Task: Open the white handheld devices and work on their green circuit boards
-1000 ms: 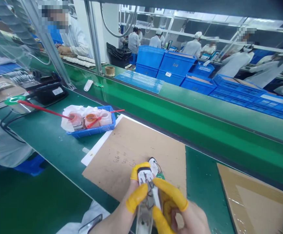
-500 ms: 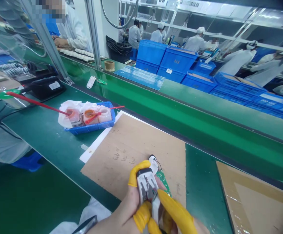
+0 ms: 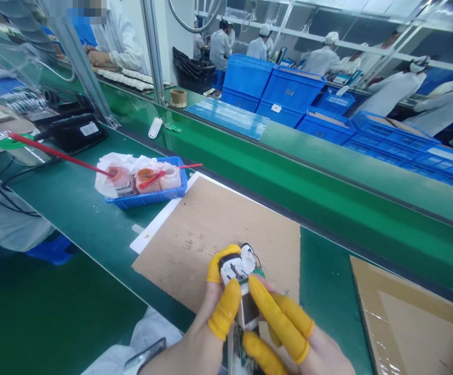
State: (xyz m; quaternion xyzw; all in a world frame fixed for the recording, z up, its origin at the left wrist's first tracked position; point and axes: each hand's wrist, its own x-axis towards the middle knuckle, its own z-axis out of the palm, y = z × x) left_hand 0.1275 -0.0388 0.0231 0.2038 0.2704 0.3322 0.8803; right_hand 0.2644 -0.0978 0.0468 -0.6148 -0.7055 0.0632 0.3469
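Both my hands wear yellow finger cots and grip one small white device (image 3: pixel 239 281) with wires and a green circuit board showing. My left hand (image 3: pixel 211 323) wraps its thumb and forefinger around the device's left side. My right hand (image 3: pixel 289 333) pinches it from the right and below. I hold it just above a brown cardboard sheet (image 3: pixel 211 224) on the green bench.
A blue tray (image 3: pixel 148 195) with small jars, white cloth and red sticks lies to the upper left. Another cardboard sheet (image 3: pixel 414 317) lies at right. A green conveyor (image 3: pixel 328 177) runs behind, with blue crates (image 3: pixel 285 101) and white-coated people beyond. A person's sleeve (image 3: pixel 0 219) is at left.
The device has turned in my hands and come up a little. My right fingers have shifted their hold from its lower edge to its side, and the view has moved slightly.
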